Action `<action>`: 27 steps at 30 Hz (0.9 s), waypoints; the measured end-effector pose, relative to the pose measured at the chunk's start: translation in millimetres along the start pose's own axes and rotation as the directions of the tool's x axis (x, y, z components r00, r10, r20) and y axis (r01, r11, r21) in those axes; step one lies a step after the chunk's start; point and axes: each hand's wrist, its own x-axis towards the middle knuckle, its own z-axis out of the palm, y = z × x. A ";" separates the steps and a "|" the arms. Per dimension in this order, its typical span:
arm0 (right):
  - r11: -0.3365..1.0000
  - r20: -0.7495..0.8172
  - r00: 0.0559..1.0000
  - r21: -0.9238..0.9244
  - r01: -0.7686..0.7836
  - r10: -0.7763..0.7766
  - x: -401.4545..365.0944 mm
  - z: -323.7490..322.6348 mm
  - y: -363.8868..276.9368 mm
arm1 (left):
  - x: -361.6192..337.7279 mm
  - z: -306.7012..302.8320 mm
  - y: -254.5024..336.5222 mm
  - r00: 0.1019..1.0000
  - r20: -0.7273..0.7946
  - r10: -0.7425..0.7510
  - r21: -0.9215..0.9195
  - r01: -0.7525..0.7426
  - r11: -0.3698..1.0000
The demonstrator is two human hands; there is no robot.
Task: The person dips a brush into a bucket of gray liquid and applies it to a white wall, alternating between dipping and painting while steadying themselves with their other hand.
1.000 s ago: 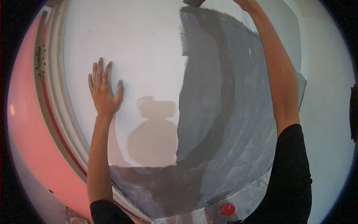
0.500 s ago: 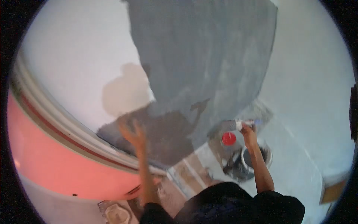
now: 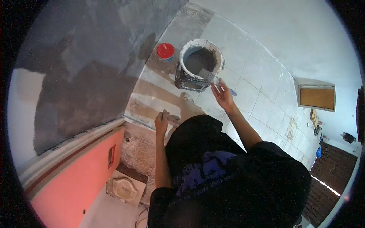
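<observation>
My right hand (image 3: 224, 95) holds a putty knife (image 3: 206, 75), its broad blade over the near rim of a bucket (image 3: 182, 62) and its blue patterned handle end showing beyond my fingers. Wet grey plaster (image 3: 199, 60) fills part of the bucket. The bucket stands on a dark, smeared crate (image 3: 189, 84). My left hand (image 3: 161, 121) is closed in the air before my body, with nothing visible in it. To its left rises the wall (image 3: 87, 79), mostly covered in grey plaster, with a bare white patch at the far left.
A small tub with a red lid (image 3: 165, 51) stands between wall and bucket. White floor tiles (image 3: 258, 98) spread to the right. A pink panel (image 3: 80, 167) and a squat toilet (image 3: 124, 189) lie at lower left. A wooden panel (image 3: 316, 97) is set low in the right wall.
My view has swung down and right from the wall to the bucket. My right hand has brought the putty knife over to the bucket rim. My left hand, spread before, has closed and lowered.
</observation>
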 end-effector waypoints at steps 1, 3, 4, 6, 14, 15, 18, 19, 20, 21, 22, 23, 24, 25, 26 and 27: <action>0.999 0.000 0.999 -0.034 0.039 -0.039 10.3 -2.6 -10.2 | 3.9 4.5 -6.1 0.995 -0.049 0.084 0.041 -0.082 0.996; 0.989 0.002 0.995 -0.104 0.104 -0.104 42.9 -14.7 -30.4 | 16.2 17.5 -10.8 0.996 -0.052 0.078 0.049 -0.075 0.996; 0.978 0.056 0.985 -0.127 0.166 -0.160 69.5 -34.5 -34.3 | 21.9 25.0 0.4 0.998 -0.039 0.054 0.032 -0.053 0.998; 0.840 0.063 0.947 -0.447 0.309 -0.315 113.7 -33.7 -43.4 | 49.4 48.3 18.0 1.000 -0.026 0.008 0.034 -0.007 0.999; -0.060 0.501 0.822 -0.861 0.505 -0.270 276.7 -10.5 -55.7 | 141.2 204.3 46.3 0.999 0.011 -0.040 -0.300 0.041 0.953; -0.091 0.516 0.835 -0.856 0.509 -0.190 293.7 -9.8 -54.2 | 154.3 215.9 37.4 1.000 -0.009 -0.002 -0.144 0.000 0.990; -0.162 0.604 0.796 -0.790 0.591 -0.036 336.5 -10.7 -41.3 | 175.0 240.4 28.2 0.999 -0.038 0.009 -0.087 -0.012 0.996; -0.177 0.637 0.771 -0.759 0.626 -0.005 347.1 -12.7 -36.1 | 178.2 246.9 28.6 0.999 -0.041 -0.002 -0.136 -0.004 0.991; -0.170 0.657 0.753 -0.741 0.650 0.014 355.8 -14.6 -31.1 | 179.0 252.2 29.5 0.998 -0.031 -0.046 -0.116 0.042 0.992; -0.161 0.677 0.735 -0.723 0.672 0.030 363.5 -16.0 -26.5 | 178.3 253.8 38.2 0.996 -0.018 -0.089 -0.096 0.086 0.992; -0.152 0.697 0.716 -0.703 0.694 0.043 369.5 -15.6 -22.2 | 177.8 256.0 44.2 0.992 -0.005 -0.128 -0.076 0.128 0.989; -0.177 0.701 0.711 -0.694 0.698 0.057 374.4 -15.3 -18.0 | 177.0 257.6 50.9 0.990 -0.018 -0.137 -0.057 0.136 0.989; -0.200 0.704 0.707 -0.685 0.700 0.068 377.7 -15.6 -12.9 | 175.3 259.4 54.2 0.989 -0.030 -0.144 -0.036 0.143 0.989; -0.222 0.708 0.703 -0.675 0.704 0.075 381.6 -14.3 -8.1 | 175.3 259.5 58.0 0.988 -0.041 -0.149 -0.013 0.148 0.989; -0.236 0.720 0.691 -0.661 0.712 0.065 385.0 -12.6 -2.0 | 175.8 258.5 61.6 0.985 -0.035 -0.167 -0.008 0.167 0.986; -0.249 0.733 0.678 -0.648 0.720 0.055 389.1 -13.3 4.9 | 176.1 259.0 62.8 0.982 -0.030 -0.186 -0.003 0.186 0.983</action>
